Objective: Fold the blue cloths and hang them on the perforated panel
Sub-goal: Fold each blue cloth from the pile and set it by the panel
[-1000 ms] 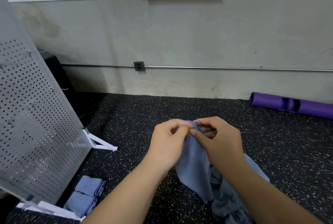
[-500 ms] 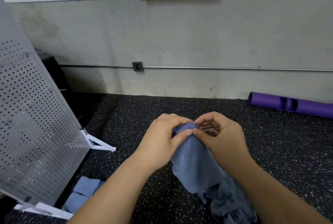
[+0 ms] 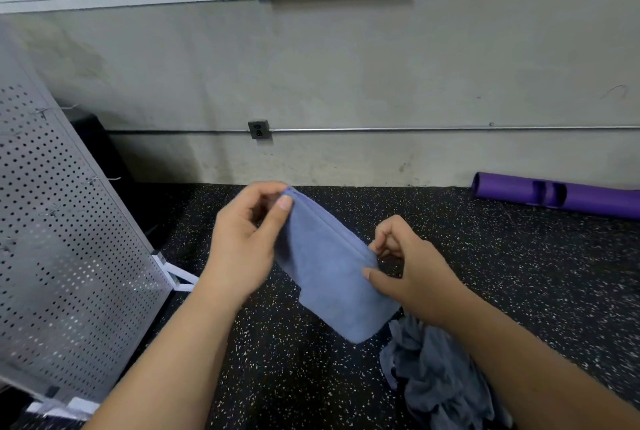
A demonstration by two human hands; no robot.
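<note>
A blue cloth [image 3: 332, 274], folded double, hangs stretched between my hands above the dark speckled floor. My left hand [image 3: 246, 242] pinches its upper left corner between thumb and fingers. My right hand [image 3: 408, 270] pinches the lower right end of the same folded edge. A heap of crumpled blue-grey cloths [image 3: 440, 377] lies on the floor below my right forearm. The perforated panel [image 3: 59, 239] leans at the left on a white stand, with thin wire hooks sticking out of it.
A purple foam roller [image 3: 561, 194] lies along the wall at the right. A metal conduit with a socket [image 3: 258, 129] runs along the concrete wall. A dark box [image 3: 100, 149] sits behind the panel. Whiteboards hang above.
My hands have moved apart along the cloth's edge, left up and right down, pulling the bunched cloth out into a flat folded strip. The view has shifted and the folded cloths by the panel's foot have dropped out.
</note>
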